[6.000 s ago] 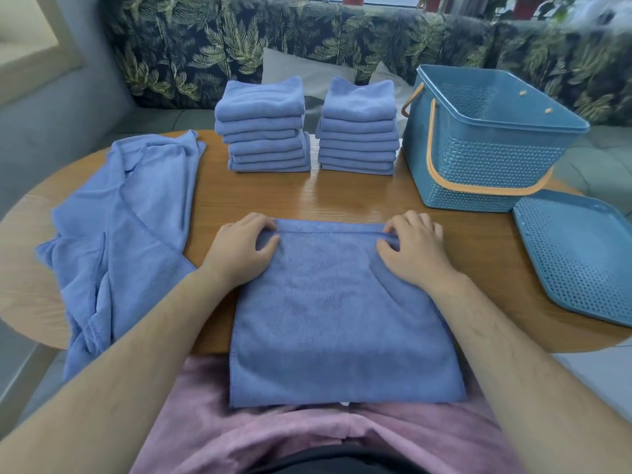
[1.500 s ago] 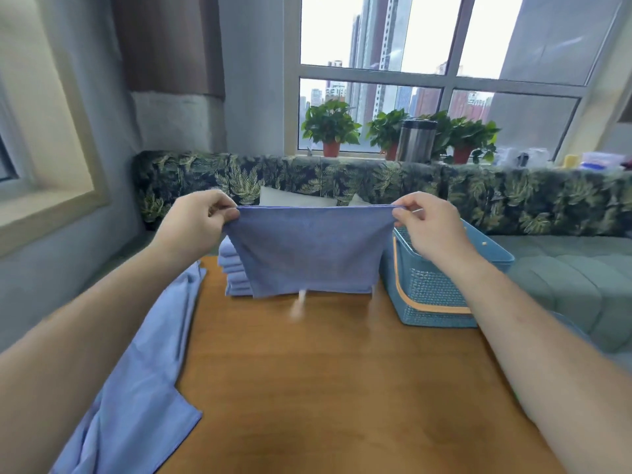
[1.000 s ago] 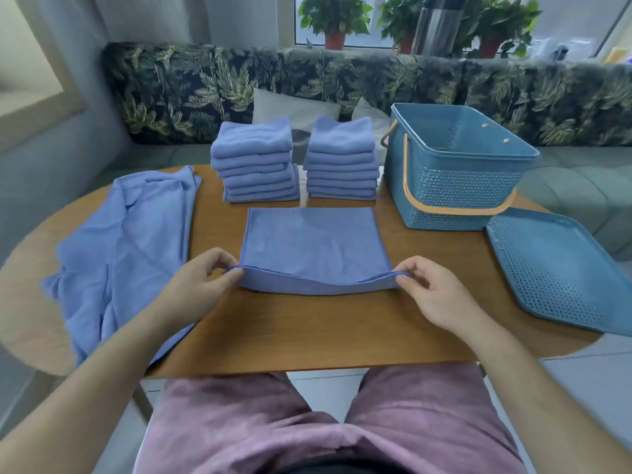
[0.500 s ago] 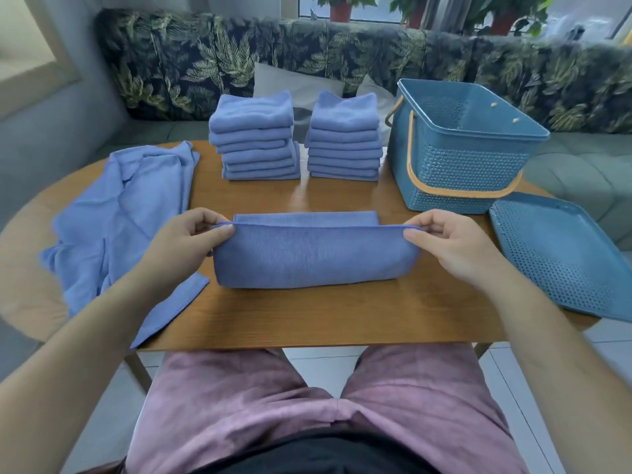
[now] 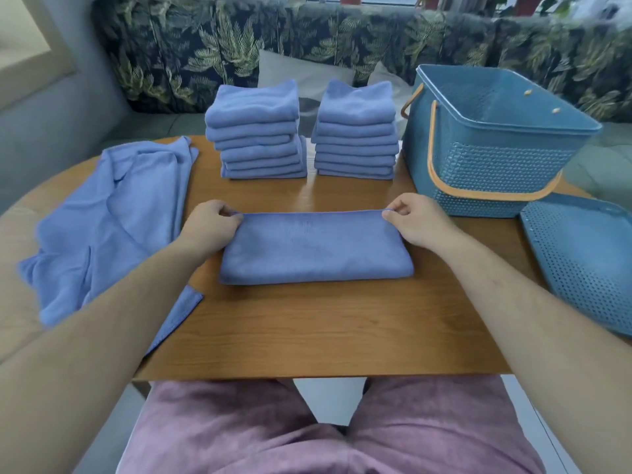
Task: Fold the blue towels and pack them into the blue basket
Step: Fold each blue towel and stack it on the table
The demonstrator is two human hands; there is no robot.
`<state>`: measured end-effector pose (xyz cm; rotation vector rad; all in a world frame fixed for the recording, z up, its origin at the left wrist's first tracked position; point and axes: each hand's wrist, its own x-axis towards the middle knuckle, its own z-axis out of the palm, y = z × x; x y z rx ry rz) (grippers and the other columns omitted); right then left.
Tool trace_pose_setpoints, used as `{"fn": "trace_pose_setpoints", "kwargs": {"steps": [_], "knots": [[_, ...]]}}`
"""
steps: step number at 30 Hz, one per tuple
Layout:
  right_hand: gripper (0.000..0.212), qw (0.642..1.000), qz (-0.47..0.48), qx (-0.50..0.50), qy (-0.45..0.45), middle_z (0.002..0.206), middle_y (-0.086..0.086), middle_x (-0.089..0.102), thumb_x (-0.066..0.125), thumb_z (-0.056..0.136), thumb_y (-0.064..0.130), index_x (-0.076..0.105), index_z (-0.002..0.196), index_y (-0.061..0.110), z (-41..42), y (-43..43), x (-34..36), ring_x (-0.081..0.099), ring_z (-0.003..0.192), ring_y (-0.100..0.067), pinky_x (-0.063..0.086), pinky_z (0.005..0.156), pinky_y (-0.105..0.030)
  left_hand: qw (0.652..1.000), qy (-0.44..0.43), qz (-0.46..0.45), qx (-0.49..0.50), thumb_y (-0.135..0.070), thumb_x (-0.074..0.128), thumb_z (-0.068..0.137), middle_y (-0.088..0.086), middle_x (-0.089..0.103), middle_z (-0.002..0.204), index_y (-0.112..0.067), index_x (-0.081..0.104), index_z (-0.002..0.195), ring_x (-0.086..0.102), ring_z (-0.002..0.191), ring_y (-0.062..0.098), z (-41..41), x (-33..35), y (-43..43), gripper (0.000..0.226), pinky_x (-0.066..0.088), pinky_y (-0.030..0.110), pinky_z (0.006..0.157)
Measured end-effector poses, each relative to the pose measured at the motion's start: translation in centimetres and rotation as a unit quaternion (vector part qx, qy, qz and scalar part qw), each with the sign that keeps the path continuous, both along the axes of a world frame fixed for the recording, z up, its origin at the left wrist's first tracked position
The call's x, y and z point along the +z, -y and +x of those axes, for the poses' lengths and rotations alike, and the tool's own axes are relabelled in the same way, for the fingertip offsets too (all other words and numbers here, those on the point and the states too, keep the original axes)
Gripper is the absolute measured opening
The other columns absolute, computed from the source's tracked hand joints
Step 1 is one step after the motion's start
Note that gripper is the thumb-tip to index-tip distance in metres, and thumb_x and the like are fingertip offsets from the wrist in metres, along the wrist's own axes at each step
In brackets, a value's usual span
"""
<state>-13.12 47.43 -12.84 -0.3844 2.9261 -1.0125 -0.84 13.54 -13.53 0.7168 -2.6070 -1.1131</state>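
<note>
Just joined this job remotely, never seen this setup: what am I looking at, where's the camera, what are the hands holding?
No machine here: a person works with bare hands. The one picture comes from a camera on their head, looking down at a wooden table. The left hand and right hand each pinch a far corner of a folded towel lying flat. Behind it stand a left stack and a right stack of folded towels; loose towels lie at the left. The blue basket stands at the right, a perforated blue lid beside it.
</note>
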Motion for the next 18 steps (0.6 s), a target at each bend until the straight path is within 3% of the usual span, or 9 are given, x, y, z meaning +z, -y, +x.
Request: {"fn": "trace_pose_setpoints", "kwargs": {"steps": [4, 6, 8, 10, 13, 16, 18], "knots": [[0.011, 1.000, 0.018, -0.015, -0.016, 0.075, 0.011, 0.060, 0.068, 0.093, 0.031, 0.069, 0.091, 0.021, 0.2, 0.1, -1.5, 0.060, 0.081, -0.016, 0.038, 0.068, -0.029, 0.999, -0.005, -0.039, 0.008, -0.031, 0.066, 0.094, -0.004, 0.058, 0.081, -0.010, 0.065, 0.098, 0.056, 0.083, 0.019, -0.1, -0.9, 0.2, 0.022, 0.039, 0.029, 0.066], [0.012, 0.999, 0.029, -0.027, -0.015, 0.081, 0.011, 0.062, 0.067, 0.094, 0.032, 0.070, 0.095, 0.020, 0.4, 0.3, -1.3, 0.062, 0.088, -0.019, 0.043, 0.073, -0.030, 0.998, 0.006, -0.062, 0.010, -0.031, 0.066, 0.093, 0.003, 0.062, 0.093, -0.009, 0.066, 0.102, 0.059, 0.092, 0.024, 0.0, -0.7, -0.1, 0.025, 0.041, 0.029, 0.066], [0.021, 0.995, 0.081, -0.040, -0.046, 0.099, 0.002, 0.064, 0.063, 0.096, 0.035, 0.068, 0.109, 0.020, 1.1, 0.8, -0.5, 0.062, 0.102, -0.025, 0.049, 0.085, -0.035, 0.987, 0.011, -0.161, 0.027, -0.033, 0.064, 0.093, 0.011, 0.058, 0.116, -0.011, 0.065, 0.113, 0.055, 0.108, 0.031, 0.3, -0.4, -0.9, 0.030, 0.046, 0.037, 0.083], [0.030, 0.977, 0.166, -0.040, -0.125, 0.121, -0.007, 0.060, 0.053, 0.100, 0.035, 0.064, 0.124, 0.020, 2.9, 2.3, 0.2, 0.057, 0.114, -0.031, 0.046, 0.095, -0.042, 0.962, -0.036, -0.270, 0.016, -0.032, 0.060, 0.094, 0.009, 0.054, 0.128, -0.016, 0.064, 0.120, 0.049, 0.121, 0.031, 0.5, 0.0, -3.0, 0.031, 0.039, 0.046, 0.098], [0.037, 0.965, 0.159, 0.049, -0.201, 0.139, -0.004, 0.057, 0.045, 0.103, 0.027, 0.060, 0.136, 0.020, 7.0, 6.6, 0.3, 0.047, 0.132, -0.028, 0.038, 0.104, -0.043, 0.951, -0.116, -0.257, -0.125, -0.027, 0.048, 0.098, 0.006, 0.057, 0.138, -0.012, 0.066, 0.127, 0.051, 0.128, 0.028, 0.8, 0.3, -8.0, 0.037, 0.039, 0.042, 0.104], [0.049, 0.973, 0.158, 0.123, -0.115, 0.161, -0.003, 0.038, 0.035, 0.106, 0.029, 0.043, 0.153, 0.016, 9.5, 9.6, -1.4, 0.027, 0.151, -0.025, 0.022, 0.121, -0.041, 0.948, -0.083, -0.205, -0.227, -0.025, 0.033, 0.101, 0.014, 0.050, 0.149, -0.006, 0.058, 0.138, 0.043, 0.141, 0.029, 1.0, -1.2, -11.1, 0.048, 0.029, 0.039, 0.115], [0.055, 0.970, 0.204, 0.125, -0.050, 0.169, 0.003, 0.016, 0.024, 0.108, 0.040, 0.026, 0.160, 0.025, 9.4, 9.0, -2.6, 0.008, 0.156, -0.018, 0.006, 0.126, -0.039, 0.951, 0.001, -0.218, -0.220, -0.031, 0.030, 0.107, 0.003, 0.030, 0.164, -0.018, 0.041, 0.153, 0.021, 0.152, 0.021, 1.2, -2.5, -10.6, 0.049, 0.015, 0.041, 0.122]]}}
